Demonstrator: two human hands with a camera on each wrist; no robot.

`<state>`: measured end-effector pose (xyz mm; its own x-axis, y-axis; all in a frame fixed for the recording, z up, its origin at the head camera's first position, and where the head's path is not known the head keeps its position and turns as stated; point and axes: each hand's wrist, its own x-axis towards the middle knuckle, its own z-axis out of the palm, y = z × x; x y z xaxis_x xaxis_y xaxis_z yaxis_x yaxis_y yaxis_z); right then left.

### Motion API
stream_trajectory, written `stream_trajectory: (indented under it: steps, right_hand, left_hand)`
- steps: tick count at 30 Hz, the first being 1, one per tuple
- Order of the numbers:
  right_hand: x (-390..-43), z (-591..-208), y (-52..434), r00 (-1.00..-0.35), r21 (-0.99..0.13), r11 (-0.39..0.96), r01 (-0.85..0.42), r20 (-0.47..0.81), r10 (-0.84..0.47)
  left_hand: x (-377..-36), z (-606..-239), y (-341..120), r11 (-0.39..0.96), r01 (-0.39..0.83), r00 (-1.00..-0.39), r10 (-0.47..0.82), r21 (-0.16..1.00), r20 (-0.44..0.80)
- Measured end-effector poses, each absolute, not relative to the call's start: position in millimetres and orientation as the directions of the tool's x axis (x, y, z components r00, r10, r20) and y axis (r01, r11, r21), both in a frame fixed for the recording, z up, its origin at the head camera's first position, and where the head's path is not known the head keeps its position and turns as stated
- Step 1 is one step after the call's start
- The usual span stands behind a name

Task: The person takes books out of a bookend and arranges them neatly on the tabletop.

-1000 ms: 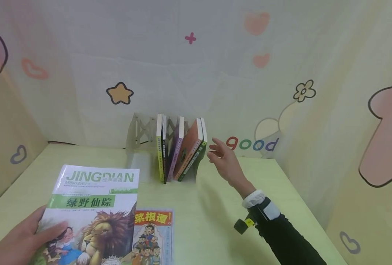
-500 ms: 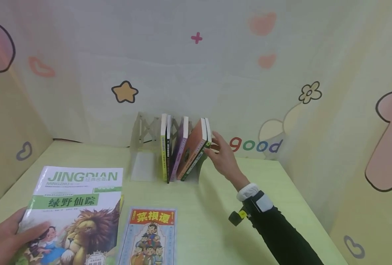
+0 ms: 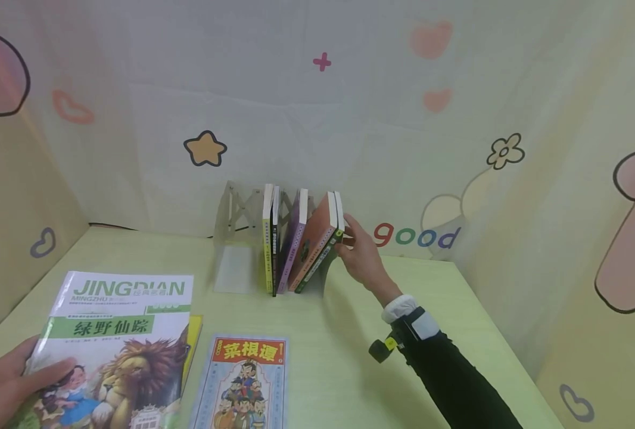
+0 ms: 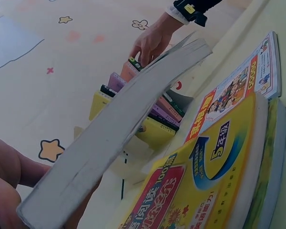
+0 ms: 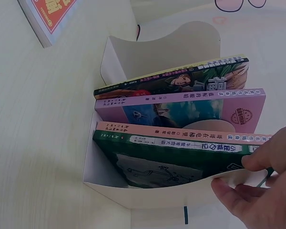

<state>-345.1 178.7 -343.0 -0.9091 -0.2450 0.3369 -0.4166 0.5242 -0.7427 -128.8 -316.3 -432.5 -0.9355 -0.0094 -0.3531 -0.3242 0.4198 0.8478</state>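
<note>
Pinching green book [image 3: 321,257] in rack [image 3: 237,238], right grip [image 3: 361,255]; left grip [image 3: 1,387] holding lion book [image 3: 119,339]; poster-cover book [image 3: 242,381] alongside.

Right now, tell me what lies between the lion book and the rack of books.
Only bare table, seen in the head view, separates the lion book from the rack of books.

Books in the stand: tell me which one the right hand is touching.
The green-spined book at the row's right end; the right hand grips its top corner. The orange, purple and yellow ones stand further left, untouched.

Green-spined book [image 3: 325,253] leaning left, rightmost in the rack; large lion-cover book [image 3: 119,345] lifted off the flat pile.
</note>
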Motion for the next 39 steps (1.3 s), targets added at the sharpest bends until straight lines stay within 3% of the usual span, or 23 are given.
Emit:
stream_trajectory:
  steps: [9, 16, 23, 30, 39]
  right_hand:
    - [-346, -343, 180, -0.901, -0.720, 0.541, -0.434, 0.346, -0.262]
    - [-344, -344, 179, -0.892, -0.709, 0.541, -0.451, 0.364, -0.267]
    - [-344, -346, 179, -0.890, -0.698, 0.553, -0.455, 0.379, -0.255]
    - [-344, -347, 179, -0.889, -0.681, 0.575, -0.453, 0.387, -0.243]
    - [-343, -348, 178, -0.893, -0.684, 0.576, -0.447, 0.385, -0.235]
  left_hand:
    - [-139, -440, -327, 0.508, -0.298, -0.934, 0.019, 0.808, -0.357]
    - [-140, -436, -316, 0.405, -0.379, -0.904, 0.032, 0.832, -0.427]
    - [-141, -432, -306, 0.517, -0.310, -0.914, 0.070, 0.798, -0.400]
    - [-142, -433, -303, 0.453, -0.350, -0.902, 0.073, 0.820, -0.426]
    - [-142, -441, -307, 0.582, -0.277, -0.920, 0.069, 0.765, -0.386]
